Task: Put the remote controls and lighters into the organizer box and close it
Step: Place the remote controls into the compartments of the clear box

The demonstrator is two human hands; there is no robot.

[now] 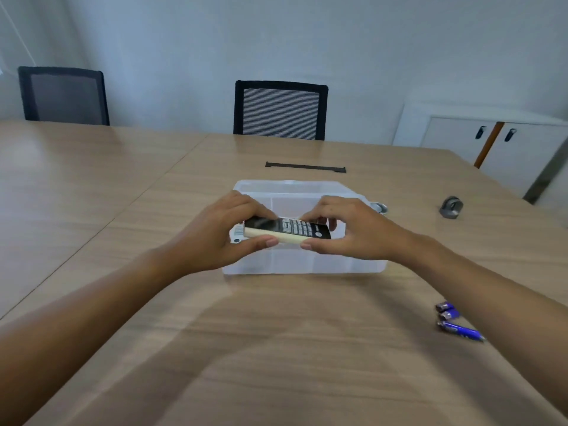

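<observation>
A slim black remote control with pale sides is pinched at each end by the left hand and right hand, above the translucent, rectangular plastic organizer box. Blue lighters lie on the wood-grain table.

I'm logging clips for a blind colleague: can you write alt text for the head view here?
Both hands, left hand and right hand, hold a black remote by its ends over an open clear box on a wooden table. Blue lighters lie on the table to the right; two chairs stand beyond.
</observation>
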